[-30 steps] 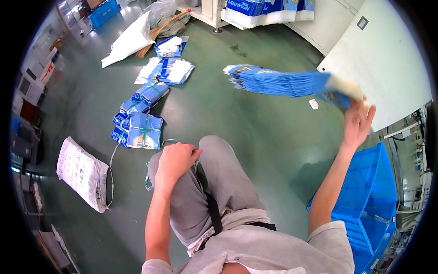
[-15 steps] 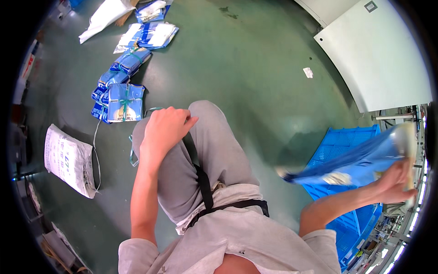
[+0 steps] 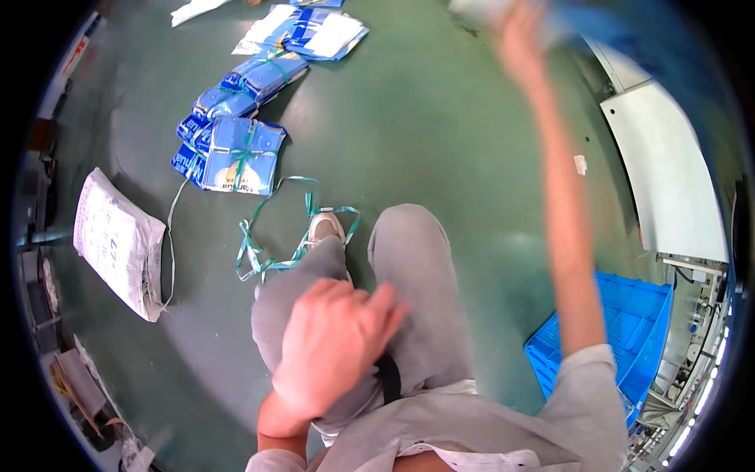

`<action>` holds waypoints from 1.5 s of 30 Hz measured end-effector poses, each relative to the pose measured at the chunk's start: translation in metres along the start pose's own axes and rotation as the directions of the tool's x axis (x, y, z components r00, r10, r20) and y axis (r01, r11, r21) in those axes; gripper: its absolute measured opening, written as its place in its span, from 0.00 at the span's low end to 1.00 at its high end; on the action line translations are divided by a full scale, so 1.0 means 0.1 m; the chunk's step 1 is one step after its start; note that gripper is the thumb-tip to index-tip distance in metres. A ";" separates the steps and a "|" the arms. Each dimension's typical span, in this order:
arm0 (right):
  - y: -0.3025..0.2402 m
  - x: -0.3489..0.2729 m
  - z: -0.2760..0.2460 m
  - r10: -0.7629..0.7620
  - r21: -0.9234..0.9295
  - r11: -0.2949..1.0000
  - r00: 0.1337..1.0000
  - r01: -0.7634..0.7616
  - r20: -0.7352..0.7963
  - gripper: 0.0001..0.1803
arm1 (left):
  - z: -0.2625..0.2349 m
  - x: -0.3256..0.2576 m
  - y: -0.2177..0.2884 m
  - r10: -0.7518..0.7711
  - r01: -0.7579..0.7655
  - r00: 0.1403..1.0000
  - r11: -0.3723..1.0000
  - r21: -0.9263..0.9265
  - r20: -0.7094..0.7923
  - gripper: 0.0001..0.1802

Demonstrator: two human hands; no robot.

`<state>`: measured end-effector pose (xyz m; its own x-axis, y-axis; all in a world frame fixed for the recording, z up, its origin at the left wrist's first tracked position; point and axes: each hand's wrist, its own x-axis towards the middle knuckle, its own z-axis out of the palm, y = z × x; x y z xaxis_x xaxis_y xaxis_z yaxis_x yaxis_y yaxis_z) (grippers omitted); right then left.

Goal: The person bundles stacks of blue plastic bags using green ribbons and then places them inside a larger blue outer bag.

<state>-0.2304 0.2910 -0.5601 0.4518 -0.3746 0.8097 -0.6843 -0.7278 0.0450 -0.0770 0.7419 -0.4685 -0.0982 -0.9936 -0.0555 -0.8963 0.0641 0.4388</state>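
While my left hand [image 3: 330, 346] was parked on my knee half a second ago, it's now up off my leg and blurry, fingers loosely curled. Can't see anything in them, but the palm's turned away so I can't tell for sure. Off by my right elbow, the blue crate [image 3: 629, 303] is less covered, since the stack of blue bags [image 3: 621, 27] no longer crosses in front of it. More of the loose turquoise ribbon [image 3: 310, 206] shows too, looped on the floor around my shoe [image 3: 325, 228], one strand running up to a tied bundle [image 3: 244, 153].

Farthest out is my right hand [image 3: 525, 47], swung way forward with its fingers clamped on the stack, as far as the blur lets me judge. So I'd say the stack is in mid-swing, not set down anywhere yet. Looks-wise it's a mess: a big blue smear across the top right, paler by my fingers, partly cut off, no single bags to make out.
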 end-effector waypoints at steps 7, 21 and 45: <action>-1.79 -4.62 -1.59 -0.020 -0.198 0.873 -0.439 -0.445 0.898 0.33 | -0.09 -0.30 -0.14 -0.058 0.061 0.996 0.996 0.057 -0.063 0.11; -1.38 -2.13 -3.92 -0.350 -0.583 -0.378 -0.472 -0.720 0.809 0.26 | -0.01 0.11 -0.30 -0.070 0.072 0.997 0.990 0.123 -0.022 0.15; -0.34 0.47 -2.56 0.274 0.352 -0.935 0.532 -0.048 0.801 0.13 | 0.15 0.31 -0.42 -0.055 0.068 0.993 0.990 0.126 -0.106 0.15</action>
<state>-0.3324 0.4453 -0.3733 0.5111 -0.8591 -0.0258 0.8195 0.4961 -0.2868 -0.0490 0.7096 -0.5020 -0.0024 -0.9999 0.0159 -0.9484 0.0073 0.3171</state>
